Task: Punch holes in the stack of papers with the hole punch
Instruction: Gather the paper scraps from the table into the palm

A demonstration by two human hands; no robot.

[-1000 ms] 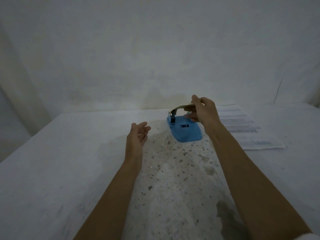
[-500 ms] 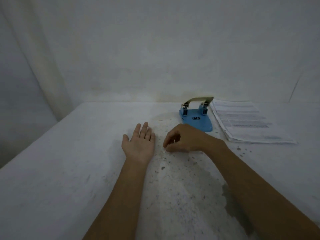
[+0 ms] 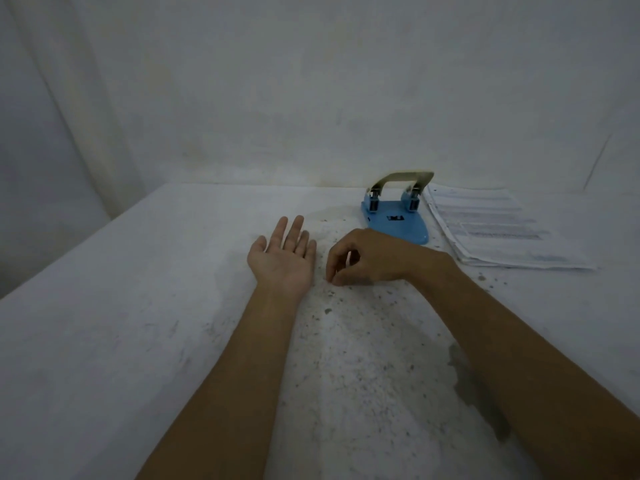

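One hole punch (image 3: 396, 211) stands at the far side of the worktop (image 3: 104, 323), its blue base pointing its rounded end toward the person and its metal lever raised at the back. The stack of papers (image 3: 498, 230) lies flat just to its right, long edge running away from the person. The worktop is pale, speckled and stained, against a plain whitish wall (image 3: 311, 81). The left hand (image 3: 284, 258) rests palm up, fingers spread, holding nothing. The right hand (image 3: 367, 258) curls its fingertips together against the worktop; whether they pinch something I cannot tell. A second ago this hand gripped the punch's lever; now it sits apart, nearer the person.
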